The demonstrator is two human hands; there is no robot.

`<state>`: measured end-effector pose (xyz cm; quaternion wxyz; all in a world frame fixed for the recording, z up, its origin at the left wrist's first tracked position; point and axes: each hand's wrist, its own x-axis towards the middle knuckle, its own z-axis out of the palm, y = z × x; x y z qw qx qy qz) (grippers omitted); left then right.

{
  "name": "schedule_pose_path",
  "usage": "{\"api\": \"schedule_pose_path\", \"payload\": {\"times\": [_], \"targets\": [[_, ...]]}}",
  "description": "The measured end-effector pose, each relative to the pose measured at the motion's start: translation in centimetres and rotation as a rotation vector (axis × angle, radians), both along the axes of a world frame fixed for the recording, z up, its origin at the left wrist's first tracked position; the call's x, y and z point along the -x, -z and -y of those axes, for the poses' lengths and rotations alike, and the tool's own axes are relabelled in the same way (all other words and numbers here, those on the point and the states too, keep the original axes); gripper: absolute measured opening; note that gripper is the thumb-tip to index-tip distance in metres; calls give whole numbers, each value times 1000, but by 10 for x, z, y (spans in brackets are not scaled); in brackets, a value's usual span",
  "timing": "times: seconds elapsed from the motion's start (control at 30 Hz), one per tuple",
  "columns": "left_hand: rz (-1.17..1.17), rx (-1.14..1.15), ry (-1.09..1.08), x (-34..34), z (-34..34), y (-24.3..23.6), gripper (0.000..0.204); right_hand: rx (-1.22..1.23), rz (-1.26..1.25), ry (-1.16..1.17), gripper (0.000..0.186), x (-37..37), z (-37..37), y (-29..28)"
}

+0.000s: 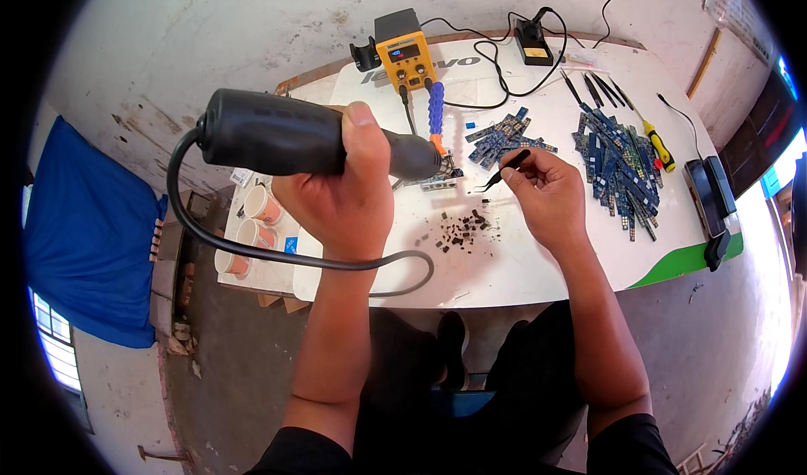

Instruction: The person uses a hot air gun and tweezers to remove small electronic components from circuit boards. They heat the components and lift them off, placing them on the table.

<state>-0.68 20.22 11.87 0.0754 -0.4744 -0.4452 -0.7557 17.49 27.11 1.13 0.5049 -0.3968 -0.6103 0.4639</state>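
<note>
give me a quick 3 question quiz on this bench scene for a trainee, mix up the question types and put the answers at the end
1. True or false: the right hand holds black tweezers.
2. Multiple choice: what is the left hand holding?
A) a yellow screwdriver
B) a thick black corded tool
C) a strip of circuit board
3. Count: how many paper cups are near the left edge of the white table?

Key:
1. True
2. B
3. Three
</note>
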Motion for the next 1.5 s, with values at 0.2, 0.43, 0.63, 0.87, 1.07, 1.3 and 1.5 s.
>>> {"api": "schedule_pose_path", "payload": {"times": [0.2,0.43,0.63,0.87,1.07,1.3,1.5], "targets": [[-1,15,43,2,-1,1,18,-3,-1,2,10,0,-1,1],[10,15,51,1,0,0,17,-7,-3,5,11,1,-1,1],[51,-4,59,-4,4,0,15,-6,-29,6,11,0,-2,4],[25,-30,91,-3,2,2,14,-32,-16,18,10,0,-3,5],[15,-31,22,1,1,1,16,-203,-144,103,14,7,1,-5],[-44,-32,-19,7,1,4,15,-285,-148,14,14,21,8,-8],[-19,-56,26,4,1,2,15,-287,-140,27,14,21,9,-9]]}}
